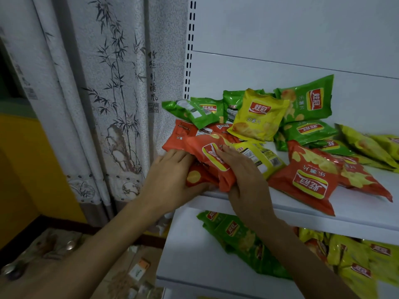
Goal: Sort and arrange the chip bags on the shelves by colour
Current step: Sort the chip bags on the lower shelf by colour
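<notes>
Chip bags of three colours lie mixed on the white shelf unit (280, 61), which fills the right half of the frame and is the largest item we see. To its left hangs a pale curtain (97, 93) printed with bamboo, reaching from the top edge down to lower left.

The upper shelf (356, 210) crosses the centre right of the frame. At its back we see green bags (306, 100) — some propped against the rear panel, some flat. A red bag (306, 180) lies flat near the front edge at centre right, and yellow bags (367, 145) trail off to the right edge. One yellow bag (259, 115) leans on the green ones at centre.

The lower shelf (190, 255), in the lower right of the frame, holds a green stack (244, 244) at left and more yellow packs (356, 262) at right.

At the frame's centre, both hands work on a red bag stack (211, 160) at the upper shelf's left front corner. The left hand (170, 178) cups the stack's left side, thumb under its lower edge, fingers curled against it. The right hand (246, 175) lies on top, fingers spread flat over the topmost bag, pressing rather than clasping.

A small orange-and-white box (139, 268) lies on the floor at lower centre.
</notes>
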